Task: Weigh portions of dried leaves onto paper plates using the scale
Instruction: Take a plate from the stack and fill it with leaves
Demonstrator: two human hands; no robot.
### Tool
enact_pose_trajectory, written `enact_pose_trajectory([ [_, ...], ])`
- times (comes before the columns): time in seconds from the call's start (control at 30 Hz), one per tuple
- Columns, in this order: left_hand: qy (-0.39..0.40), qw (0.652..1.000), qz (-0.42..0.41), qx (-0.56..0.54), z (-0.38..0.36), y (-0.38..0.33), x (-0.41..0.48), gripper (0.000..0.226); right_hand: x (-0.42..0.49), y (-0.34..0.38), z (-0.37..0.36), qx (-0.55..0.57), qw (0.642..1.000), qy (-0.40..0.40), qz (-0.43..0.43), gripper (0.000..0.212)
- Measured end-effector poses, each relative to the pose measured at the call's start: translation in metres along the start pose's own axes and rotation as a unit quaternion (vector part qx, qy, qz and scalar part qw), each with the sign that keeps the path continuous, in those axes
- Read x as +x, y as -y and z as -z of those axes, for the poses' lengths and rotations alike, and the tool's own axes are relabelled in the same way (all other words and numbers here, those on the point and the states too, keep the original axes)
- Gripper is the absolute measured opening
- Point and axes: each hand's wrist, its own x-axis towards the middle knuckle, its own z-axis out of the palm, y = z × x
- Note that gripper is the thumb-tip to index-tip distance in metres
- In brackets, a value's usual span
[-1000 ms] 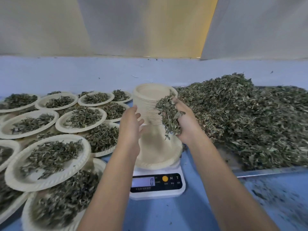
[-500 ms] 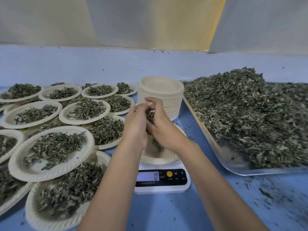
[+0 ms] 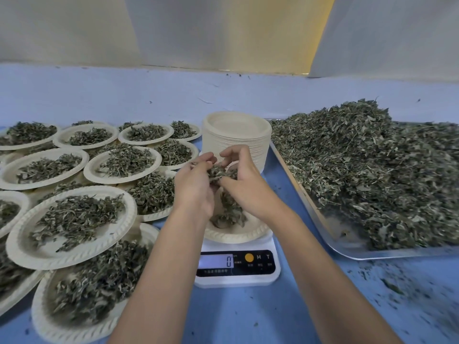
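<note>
Since a second ago the right hand [image 3: 244, 184] has carried its handful across from the heap and met the left hand [image 3: 196, 187] above the paper plate [image 3: 238, 235] on the scale [image 3: 237, 279]. Both hands' fingers [image 3: 232, 151] are curled and pinch a clump of dried leaves [image 3: 218, 173] between them, and a small pile of loose leaves [image 3: 231, 212] lies on the plate beneath. The scale stands toward the desk's [image 3: 248, 316] near edge, with a 0 readable on its display. A stack of empty plates [image 3: 237, 135] rises just behind it. Filled plates [image 3: 72, 219] crowd the desk's left side, and a metal tray [image 3: 347, 253] heaped with leaves [image 3: 367, 175] fills the right.
</note>
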Motion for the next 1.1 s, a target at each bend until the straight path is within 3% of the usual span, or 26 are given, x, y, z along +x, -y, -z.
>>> enact_pose_trajectory([
  [0.17,0.006,0.998,-0.011,-0.064,0.005,-0.008,0.005,0.022,0.001,-0.004,0.014,-0.016,0.999,-0.032,-0.021,0.026],
  [0.43,0.02,0.993,-0.024,-0.111,0.006,-0.015,0.005,0.021,0.003,-0.012,0.022,-0.068,0.994,0.044,-0.077,0.025],
  [0.73,0.022,0.993,-0.028,-0.109,0.002,-0.017,0.001,0.022,0.001,-0.001,0.021,0.007,0.997,-0.07,-0.033,0.015],
  [0.9,0.036,0.994,-0.048,-0.086,-0.001,-0.02,-0.005,0.024,0.0,0.012,0.009,0.096,0.994,-0.047,-0.005,0.025],
  [1.1,0.028,0.995,-0.046,-0.078,-0.008,-0.017,-0.01,0.025,-0.001,0.011,0.006,0.029,0.999,-0.044,0.012,0.046],
])
